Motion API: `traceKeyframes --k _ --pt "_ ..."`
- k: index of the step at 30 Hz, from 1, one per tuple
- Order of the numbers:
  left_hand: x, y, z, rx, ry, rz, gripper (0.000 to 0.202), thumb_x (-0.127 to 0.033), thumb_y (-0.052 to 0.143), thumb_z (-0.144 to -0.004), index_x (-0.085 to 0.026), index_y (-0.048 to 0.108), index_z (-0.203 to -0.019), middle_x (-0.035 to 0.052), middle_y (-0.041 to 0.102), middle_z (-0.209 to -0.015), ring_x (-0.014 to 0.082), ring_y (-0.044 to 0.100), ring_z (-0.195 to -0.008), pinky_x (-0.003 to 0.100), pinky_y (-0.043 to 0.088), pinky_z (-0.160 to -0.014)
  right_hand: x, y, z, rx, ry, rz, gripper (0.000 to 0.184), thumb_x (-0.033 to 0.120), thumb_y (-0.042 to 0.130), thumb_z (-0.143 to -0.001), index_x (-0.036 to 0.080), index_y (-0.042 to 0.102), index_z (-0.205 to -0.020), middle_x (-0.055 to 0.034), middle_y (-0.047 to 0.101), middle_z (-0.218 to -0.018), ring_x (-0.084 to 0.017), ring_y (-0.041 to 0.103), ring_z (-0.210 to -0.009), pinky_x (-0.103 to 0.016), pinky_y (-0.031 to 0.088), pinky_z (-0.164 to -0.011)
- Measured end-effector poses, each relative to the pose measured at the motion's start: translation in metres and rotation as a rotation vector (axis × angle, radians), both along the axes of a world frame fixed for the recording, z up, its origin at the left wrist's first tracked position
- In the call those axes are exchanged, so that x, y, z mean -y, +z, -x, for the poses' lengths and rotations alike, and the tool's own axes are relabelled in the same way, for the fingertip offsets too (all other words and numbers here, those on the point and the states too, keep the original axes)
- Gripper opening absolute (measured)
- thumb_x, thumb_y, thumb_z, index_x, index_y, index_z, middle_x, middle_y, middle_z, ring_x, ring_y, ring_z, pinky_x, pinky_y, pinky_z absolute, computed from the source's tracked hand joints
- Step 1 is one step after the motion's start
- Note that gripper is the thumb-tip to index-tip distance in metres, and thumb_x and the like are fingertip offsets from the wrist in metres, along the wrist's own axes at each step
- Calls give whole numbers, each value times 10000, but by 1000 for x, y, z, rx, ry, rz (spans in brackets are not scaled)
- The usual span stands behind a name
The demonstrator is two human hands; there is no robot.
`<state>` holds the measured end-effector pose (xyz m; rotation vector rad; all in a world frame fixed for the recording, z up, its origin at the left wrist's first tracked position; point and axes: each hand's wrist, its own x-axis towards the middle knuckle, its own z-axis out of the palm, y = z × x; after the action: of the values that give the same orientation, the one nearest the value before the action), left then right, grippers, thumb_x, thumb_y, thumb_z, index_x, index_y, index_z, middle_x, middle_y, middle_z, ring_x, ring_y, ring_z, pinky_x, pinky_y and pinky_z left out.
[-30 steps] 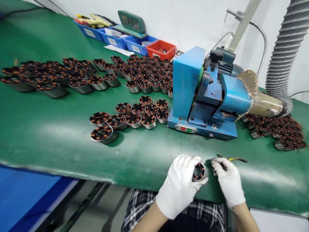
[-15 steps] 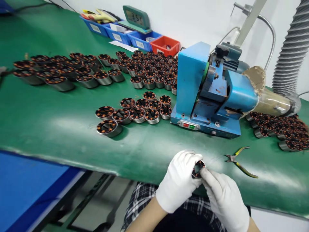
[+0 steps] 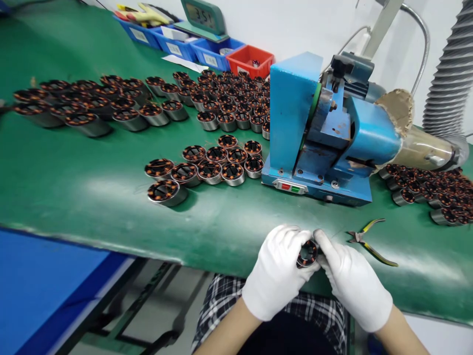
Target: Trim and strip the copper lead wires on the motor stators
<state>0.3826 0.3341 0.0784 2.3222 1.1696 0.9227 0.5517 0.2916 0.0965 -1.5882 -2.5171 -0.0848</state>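
Observation:
A motor stator (image 3: 307,253), a metal ring with copper windings inside, is held over the front edge of the green bench with its open end facing up. My left hand (image 3: 278,271), in a white glove, is wrapped round its left side. My right hand (image 3: 350,278), gloved too, grips its right rim between thumb and fingers. Whether a fine wire is also caught there I cannot make out. Just right of my right hand, cutting pliers (image 3: 369,241) with yellow-green handles lie spread apart on the bench.
A blue belt grinding machine (image 3: 318,143) stands ahead, joined to a grey ribbed hose (image 3: 445,79). Stators stand in groups at left (image 3: 90,118), in the middle (image 3: 209,170) and at right (image 3: 443,197). Behind are blue bins (image 3: 173,48), a red bin (image 3: 249,58) and a digital clock (image 3: 203,17).
The stator has shifted slightly up and right in view and been turned in my hands. My right fingers have moved from its lower front to its upper right rim.

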Motion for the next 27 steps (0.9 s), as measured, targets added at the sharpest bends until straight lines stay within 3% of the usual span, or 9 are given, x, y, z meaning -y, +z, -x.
traceKeyframes --k 3,6,9,14,17,20,22,24,27 --pt "0 0 -1 3 16 -2 340 -313 655 -740 -156 529 -1014 85 630 -905 241 600 -900 460 449 -926 -1 -1 -3 130 -4 -24 426 36 351 -832 86 480 -1235 -94 612 -702 -221 553 -584 -343 439 -550" --pt "0 0 -1 16 30 9 295 -330 624 -766 -155 545 -990 81 623 -888 231 595 -903 460 436 -937 0 -6 -5 109 30 -102 371 0 338 -806 134 602 -1029 -72 597 -676 -184 504 -539 -308 390 -539" --pt "0 1 -1 36 29 20 295 -324 637 -755 -162 545 -984 66 630 -885 220 596 -909 468 407 -972 0 -15 -6 74 10 -192 347 -2 343 -807 139 633 -938 -64 590 -641 -182 483 -526 -302 361 -530" --pt "0 1 0 33 7 26 327 -341 664 -739 -185 533 -995 48 649 -908 205 604 -903 478 385 -996 -10 -24 -21 77 -11 -223 356 -14 366 -799 142 657 -932 -57 602 -615 -183 519 -540 -297 380 -545" --pt "0 1 1 30 9 14 344 -350 671 -735 -177 533 -999 58 646 -918 208 604 -909 481 389 -996 -15 -17 -41 80 -52 -228 365 -7 369 -802 159 653 -959 -58 645 -659 -183 565 -552 -290 415 -541" --pt "-1 2 1 21 7 -1 339 -332 684 -722 -169 538 -980 59 641 -889 208 610 -875 475 412 -981 -7 -2 -52 15 -152 -275 320 42 388 -837 155 614 -1033 -108 689 -875 -212 643 -701 -311 487 -603" --pt "-1 3 1 10 4 -7 327 -325 680 -725 -166 541 -975 61 639 -877 211 612 -861 474 428 -968 4 5 -45 -179 -190 -295 315 78 425 -855 174 557 -1124 -127 663 -1028 -228 650 -877 -342 519 -735" --pt "-1 5 1 3 0 -12 325 -328 669 -731 -165 538 -979 66 640 -878 219 614 -864 480 436 -961 15 5 -27 -387 -143 -227 350 84 442 -860 209 508 -1181 -112 650 -1072 -212 636 -957 -338 520 -812" --pt "0 4 1 -2 -8 -6 330 -305 661 -733 -171 527 -1004 72 646 -899 230 619 -889 493 432 -966 20 -6 1 -414 -62 -81 349 77 383 -872 192 505 -1178 -113 671 -1010 -202 660 -862 -322 549 -734"
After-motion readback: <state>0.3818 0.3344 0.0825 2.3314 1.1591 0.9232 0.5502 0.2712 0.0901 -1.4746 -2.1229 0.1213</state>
